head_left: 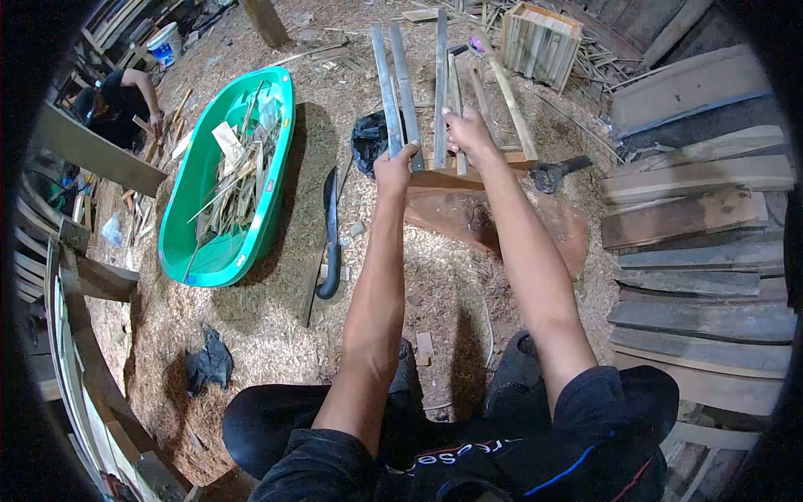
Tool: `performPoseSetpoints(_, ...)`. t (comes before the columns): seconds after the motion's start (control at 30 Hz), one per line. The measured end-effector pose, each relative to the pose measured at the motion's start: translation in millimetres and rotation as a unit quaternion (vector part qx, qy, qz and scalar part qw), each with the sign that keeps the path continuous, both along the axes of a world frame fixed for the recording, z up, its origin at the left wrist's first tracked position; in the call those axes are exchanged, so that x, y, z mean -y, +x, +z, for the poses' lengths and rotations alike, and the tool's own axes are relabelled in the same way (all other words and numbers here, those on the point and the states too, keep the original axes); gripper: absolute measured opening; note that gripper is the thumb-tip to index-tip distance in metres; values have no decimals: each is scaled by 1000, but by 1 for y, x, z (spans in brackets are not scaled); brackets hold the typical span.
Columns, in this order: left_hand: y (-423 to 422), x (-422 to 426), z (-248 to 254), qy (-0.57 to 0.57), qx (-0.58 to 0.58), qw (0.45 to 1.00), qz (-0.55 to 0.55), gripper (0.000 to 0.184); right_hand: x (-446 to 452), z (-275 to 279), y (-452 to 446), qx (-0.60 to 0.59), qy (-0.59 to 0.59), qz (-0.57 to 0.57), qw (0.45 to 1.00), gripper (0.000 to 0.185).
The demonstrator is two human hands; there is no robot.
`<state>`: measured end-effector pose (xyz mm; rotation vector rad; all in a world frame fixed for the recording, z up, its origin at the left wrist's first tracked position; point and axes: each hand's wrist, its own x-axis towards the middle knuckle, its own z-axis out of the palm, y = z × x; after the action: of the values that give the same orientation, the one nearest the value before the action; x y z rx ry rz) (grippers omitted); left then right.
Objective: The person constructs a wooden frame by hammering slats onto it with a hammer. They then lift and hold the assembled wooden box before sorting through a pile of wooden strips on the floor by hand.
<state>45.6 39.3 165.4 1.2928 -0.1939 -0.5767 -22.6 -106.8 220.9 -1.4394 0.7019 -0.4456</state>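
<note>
My left hand (pixel 393 171) is closed around the lower ends of two thin wooden slats (pixel 383 79), which point away from me. My right hand (pixel 470 135) grips another upright slat (pixel 441 75), with a narrower strip (pixel 456 94) beside it. Beneath the hands lies a wooden block (pixel 502 170) on a reddish-brown board (pixel 544 222). A machete (pixel 330 234) with a dark handle rests on the ground left of my forearm. Just beyond my left hand is a crumpled black plastic bag (pixel 368 144).
A green tub (pixel 280 167) full of wood scraps stands at left. A dark hammer-like tool (pixel 559 172) lies at right of the block. Stacked planks (pixel 703 276) line the right side. A wooden crate (pixel 539 46) stands at the back. Another person (pixel 117 105) crouches far left.
</note>
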Motion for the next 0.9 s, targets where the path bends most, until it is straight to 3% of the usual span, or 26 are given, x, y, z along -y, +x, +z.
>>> performPoseSetpoints(0.07,-4,2,6,-9,-39,999,-4,25,-2,-1,0,14,12,-20,1000,25)
performPoseSetpoints(0.17,-4,6,9,-4,-3,1000,-3,24,7,-7,1,17,36,3,999,27)
performPoseSetpoints(0.27,5,8,9,61,0,998,-24,27,13,-13,1,18,26,7,999,27)
performPoseSetpoints(0.67,7,6,-20,-22,44,998,-32,34,2,1,9,-50,-88,9,995,24)
performPoseSetpoints(0.8,7,-2,-15,34,45,997,-56,39,5,-21,24,-9,-114,-33,993,24)
performPoseSetpoints(0.9,2,-7,3,64,43,994,-75,40,4,-18,22,-45,-109,-36,992,24)
